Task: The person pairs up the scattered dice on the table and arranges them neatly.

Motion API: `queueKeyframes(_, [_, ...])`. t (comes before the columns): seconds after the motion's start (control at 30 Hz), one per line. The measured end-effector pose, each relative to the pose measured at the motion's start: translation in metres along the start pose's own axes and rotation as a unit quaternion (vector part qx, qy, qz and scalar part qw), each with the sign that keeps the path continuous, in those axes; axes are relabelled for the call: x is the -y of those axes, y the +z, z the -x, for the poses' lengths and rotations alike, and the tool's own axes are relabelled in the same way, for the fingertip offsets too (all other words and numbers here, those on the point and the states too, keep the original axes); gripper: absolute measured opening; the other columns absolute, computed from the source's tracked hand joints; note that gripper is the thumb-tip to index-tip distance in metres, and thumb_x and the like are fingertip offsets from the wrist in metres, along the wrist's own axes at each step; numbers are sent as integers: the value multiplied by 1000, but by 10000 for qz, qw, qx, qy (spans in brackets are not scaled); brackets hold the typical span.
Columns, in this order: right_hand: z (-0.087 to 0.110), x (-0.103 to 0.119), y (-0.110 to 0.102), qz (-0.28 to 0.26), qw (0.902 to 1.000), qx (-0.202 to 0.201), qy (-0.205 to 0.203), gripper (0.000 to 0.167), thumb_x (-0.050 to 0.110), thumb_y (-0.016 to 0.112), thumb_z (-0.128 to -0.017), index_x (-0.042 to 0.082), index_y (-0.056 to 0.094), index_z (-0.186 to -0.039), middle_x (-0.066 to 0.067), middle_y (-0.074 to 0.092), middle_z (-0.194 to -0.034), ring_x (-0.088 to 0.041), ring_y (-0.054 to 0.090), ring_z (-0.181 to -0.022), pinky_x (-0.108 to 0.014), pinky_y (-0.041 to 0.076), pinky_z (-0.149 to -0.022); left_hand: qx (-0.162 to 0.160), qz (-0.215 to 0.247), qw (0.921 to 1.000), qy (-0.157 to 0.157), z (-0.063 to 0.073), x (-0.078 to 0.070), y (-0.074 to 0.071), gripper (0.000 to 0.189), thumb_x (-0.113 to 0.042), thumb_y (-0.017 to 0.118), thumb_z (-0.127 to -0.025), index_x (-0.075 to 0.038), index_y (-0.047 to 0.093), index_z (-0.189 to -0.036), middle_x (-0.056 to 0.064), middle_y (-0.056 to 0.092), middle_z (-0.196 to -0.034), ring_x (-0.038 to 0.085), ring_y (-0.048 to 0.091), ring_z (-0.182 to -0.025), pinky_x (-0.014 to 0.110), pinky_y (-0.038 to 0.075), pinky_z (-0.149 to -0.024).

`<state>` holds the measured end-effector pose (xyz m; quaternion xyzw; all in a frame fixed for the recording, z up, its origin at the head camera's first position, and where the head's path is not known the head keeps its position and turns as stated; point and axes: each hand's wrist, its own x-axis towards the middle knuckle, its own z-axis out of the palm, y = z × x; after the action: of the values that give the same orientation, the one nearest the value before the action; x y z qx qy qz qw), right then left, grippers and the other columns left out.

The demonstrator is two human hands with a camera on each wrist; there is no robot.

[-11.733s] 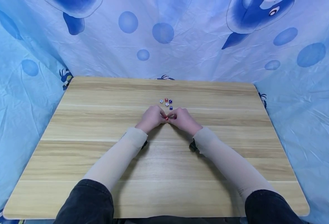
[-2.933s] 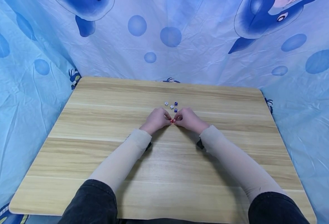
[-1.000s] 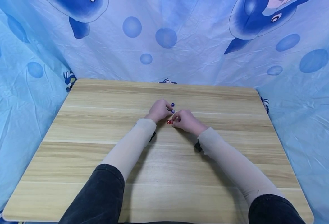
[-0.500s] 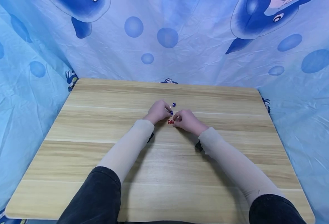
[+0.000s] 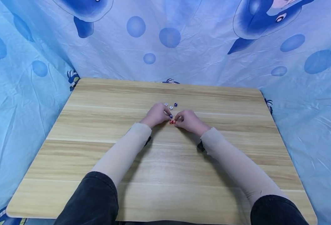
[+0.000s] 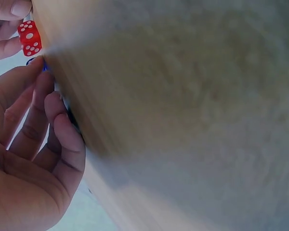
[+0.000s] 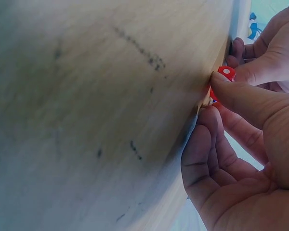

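My left hand point(image 5: 157, 113) pinches a blue die point(image 5: 171, 116) between thumb and fingers, just behind the pair of red dice. In the left wrist view only a sliver of that blue die point(image 6: 45, 66) shows at the fingertips of my left hand point(image 6: 33, 134). Two red dice point(image 5: 172, 122) stand side by side on the table. My right hand point(image 5: 191, 121) holds the right-hand red one by thumb and forefinger. From the right wrist, a red die point(image 7: 226, 72) shows past the thumb of my right hand point(image 7: 250, 139), partly hidden.
Behind the hands lie a white die point(image 5: 166, 104), a second white die point(image 5: 171, 107) and another blue die point(image 5: 175, 105). The wooden table point(image 5: 154, 187) ends at a blue patterned curtain point(image 5: 199, 62) at the back and sides.
Earlier, the two red dice were brought together, one from the rear group. Since then my left hand has reached back, taken a blue die and drawn it nearer the red pair. My right hand stayed put.
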<state>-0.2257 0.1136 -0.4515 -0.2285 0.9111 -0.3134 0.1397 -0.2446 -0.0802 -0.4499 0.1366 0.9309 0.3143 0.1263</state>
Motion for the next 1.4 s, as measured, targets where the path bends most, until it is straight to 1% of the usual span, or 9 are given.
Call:
queueKeyframes(0.13, [0, 0, 0, 27, 10000, 8, -22, 17, 10, 82, -87, 4, 76, -101, 1, 65, -65, -10, 53, -55, -27, 43, -56, -47, -62, 10000, 44, 1, 1, 1, 16, -15, 85, -84, -12, 81, -100, 2, 74, -107, 25, 62, -110, 40, 45, -99])
queueKeyframes(0.33, [0, 0, -1, 14, 10000, 57, 64, 18, 11, 82, -87, 4, 76, -103, 0, 65, -65, -12, 54, -55, -27, 43, -55, -74, -50, 9999, 118, 2, 2, 1, 15, -15, 85, -84, -12, 81, -98, 1, 74, -104, 24, 63, -108, 39, 47, -98])
queueKeyframes(0.47, [0, -1, -1, 36, 9999, 52, 124, 18, 12, 82, -87, 5, 77, -103, 0, 65, -67, -13, 56, -58, -28, 45, -58, -97, -53, 9998, 176, 2, 4, 3, 15, -16, 86, -84, -12, 81, -98, 2, 74, -105, 24, 64, -108, 39, 47, -99])
queueKeyframes(0.8, [2, -3, -3, 33, 9998, 37, 175, 19, 14, 82, -88, 5, 76, -103, -2, 66, -72, -16, 60, -65, -32, 49, -64, -103, -75, 9999, 67, 2, 4, 4, 16, -16, 85, -85, -12, 81, -100, 3, 73, -110, 24, 62, -111, 40, 45, -101])
queueKeyframes(0.87, [4, -4, -5, 8, 9998, 19, 217, 19, 15, 82, -89, 5, 76, -104, -1, 67, -75, -16, 62, -68, -32, 50, -66, -105, -88, 9999, 59, 3, 3, 3, 17, -16, 85, -85, -12, 81, -100, 4, 73, -111, 25, 62, -112, 40, 44, -102])
queueKeyframes(1.03, [3, -10, -14, -162, 9991, -71, 384, 25, 18, 81, -90, 4, 75, -109, -3, 68, -81, -18, 63, -71, -33, 52, -66, -129, -51, 9999, 61, 5, 1, 3, 17, -15, 85, -85, -12, 81, -100, 4, 71, -112, 25, 61, -112, 41, 43, -103])
queueKeyframes(1.23, [-10, -17, -27, -660, 9950, -354, 660, 31, 18, 79, -91, 4, 72, -117, -7, 69, -89, -22, 66, -76, -35, 55, -67, -130, 61, 9999, 2, 7, 1, 4, 16, -15, 84, -85, -12, 81, -101, 4, 71, -112, 24, 61, -112, 41, 44, -103])
queueKeyframes(1.3, [-18, -20, -29, -738, 9937, -451, 709, 32, 20, 79, -92, 4, 72, -119, -8, 70, -95, -22, 66, -80, -35, 55, -69, -147, 73, 9999, -10, 7, 2, 4, 16, -15, 84, -85, -12, 81, -101, 4, 71, -112, 24, 61, -112, 40, 44, -103])
queueKeyframes(1.4, [-28, -24, -32, -758, 9925, -538, 791, 35, 23, 79, -92, 6, 72, -122, -8, 70, -108, -23, 65, -86, -36, 55, -72, -138, 90, 9999, -7, 7, 2, 4, 17, -15, 84, -85, -12, 80, -101, 3, 72, -111, 24, 62, -111, 40, 44, -103])
